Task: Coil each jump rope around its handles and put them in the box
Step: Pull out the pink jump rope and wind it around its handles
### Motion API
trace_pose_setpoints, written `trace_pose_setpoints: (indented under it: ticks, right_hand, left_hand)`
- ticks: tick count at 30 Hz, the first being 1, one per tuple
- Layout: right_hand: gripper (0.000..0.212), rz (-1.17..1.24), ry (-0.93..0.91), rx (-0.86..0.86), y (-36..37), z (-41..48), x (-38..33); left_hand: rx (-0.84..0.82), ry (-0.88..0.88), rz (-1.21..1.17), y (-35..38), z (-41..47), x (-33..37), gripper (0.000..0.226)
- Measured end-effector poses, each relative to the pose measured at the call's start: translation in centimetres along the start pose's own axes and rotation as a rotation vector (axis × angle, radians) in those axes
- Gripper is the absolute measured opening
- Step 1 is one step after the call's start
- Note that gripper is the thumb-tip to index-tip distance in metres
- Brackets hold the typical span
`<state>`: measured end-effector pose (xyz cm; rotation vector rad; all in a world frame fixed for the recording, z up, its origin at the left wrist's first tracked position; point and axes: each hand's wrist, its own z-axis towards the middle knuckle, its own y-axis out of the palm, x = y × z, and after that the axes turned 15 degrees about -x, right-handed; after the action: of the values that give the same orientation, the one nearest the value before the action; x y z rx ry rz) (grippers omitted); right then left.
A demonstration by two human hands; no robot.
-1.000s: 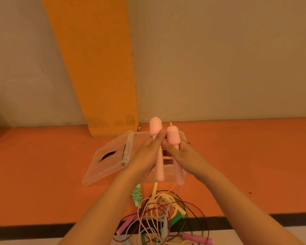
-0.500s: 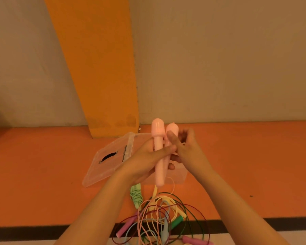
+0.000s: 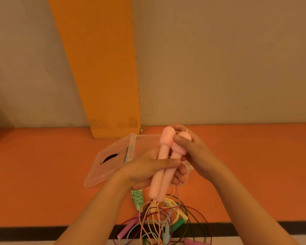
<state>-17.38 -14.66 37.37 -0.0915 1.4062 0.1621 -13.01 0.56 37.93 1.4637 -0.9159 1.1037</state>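
Two pale pink jump rope handles (image 3: 162,165) stand side by side, upright, above the clear plastic box (image 3: 148,140). My left hand (image 3: 148,169) is wrapped around both shafts. My right hand (image 3: 193,152) grips the rounded top of the right handle, thumb across it. Their thin pink cord hangs down into a tangle of coloured ropes (image 3: 159,221) on the floor below. The box is mostly hidden behind my hands.
The clear box lid (image 3: 111,160) lies tilted to the left of the box on the orange floor. A coiled light green rope (image 3: 137,198) lies beside the tangle. An orange pillar (image 3: 99,68) and a beige wall stand behind. A black stripe crosses the floor near me.
The two handles, held apart one in each hand, have come together in my left hand. My right hand moved up onto the top of the right handle.
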Motion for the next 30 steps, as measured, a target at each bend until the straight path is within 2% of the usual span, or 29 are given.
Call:
trace_pose_setpoints:
  ticks: [3, 9, 13, 19, 25, 27, 30]
  right_hand:
    - [0.03, -0.022, -0.006, 0.087, 0.3, 0.1, -0.3]
    - [0.007, -0.096, -0.131, 0.295, 0.5, 0.4, -0.4]
    - [0.009, -0.073, -0.18, 0.433, -0.4, 0.3, -0.7]
    - [0.005, -0.039, -0.186, 0.475, -0.7, 0.2, -0.5]
    - [0.047, 0.003, -0.154, 0.47, -0.4, 0.3, -0.4]
    - [0.051, 0.001, -0.165, 0.456, -0.4, 0.3, -0.5]
    - [0.044, -0.018, -0.116, 0.397, 0.0, 0.4, -0.1]
  left_hand:
    - [0.056, 0.009, -0.015, 0.1, 0.1, -0.1, 0.017]
    - [0.203, -0.028, -0.01, -0.1, 0.1, -0.3, 0.024]
    - [0.115, -0.115, 0.032, 0.2, -0.2, -0.4, 0.037]
    - [0.082, -0.059, -0.02, 0.1, 0.0, -0.8, 0.041]
    - [0.105, 0.045, -0.1, 0.2, 1.1, -1.6, 0.044]
    - [0.096, 0.054, -0.084, 0.1, 1.2, -1.7, 0.041]
    - [0.122, 0.076, -0.039, 0.4, 1.4, -1.8, 0.031]
